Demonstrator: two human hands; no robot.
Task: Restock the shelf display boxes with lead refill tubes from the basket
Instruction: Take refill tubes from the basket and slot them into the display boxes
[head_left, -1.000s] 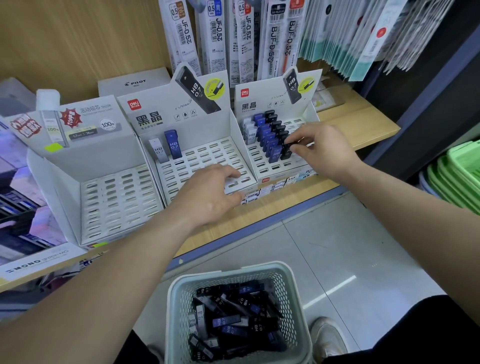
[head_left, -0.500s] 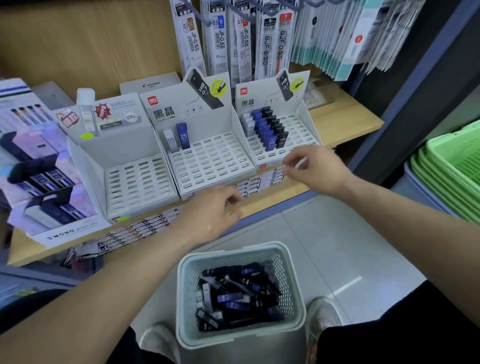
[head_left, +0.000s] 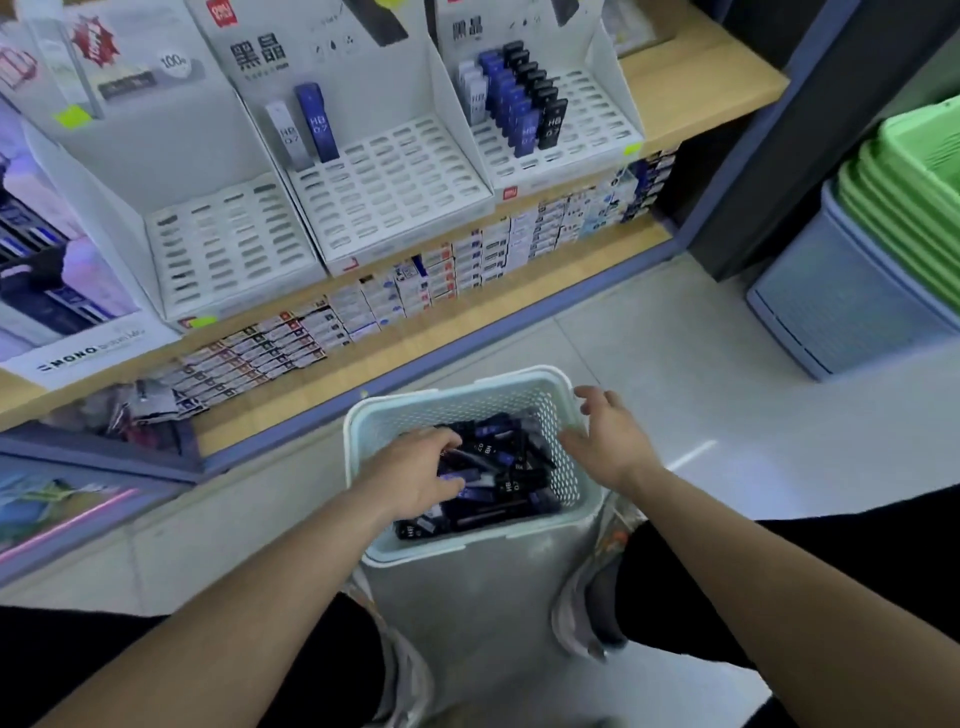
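Your left hand (head_left: 415, 478) is down in the basket (head_left: 457, 543), fingers bent into the pile of tubes (head_left: 498, 483). Can't tell if it has one pinched. Your right hand (head_left: 610, 447) is at the basket's right wall with fingers spread and loose, holding nothing. Contact with the rim is unclear.

Tubes are small flat hard-plastic cases, likely very light, stiff and slick-sided. They lie jumbled and crossed, so expect them to slide off each other if you rake.

Take one from the top layer and pinch across the two broad faces near the middle, thumb against index. Avoid the cap end, it may pop. The lead inside is probably brittle, so no drops and no hard squeeze.

Targets:
- The middle box (head_left: 395, 192) has two tubes standing at the back.
- The right box (head_left: 587, 119) is partly filled.
- The left box (head_left: 223, 244) shows none.

Slots look narrow. Go in upright, end first.
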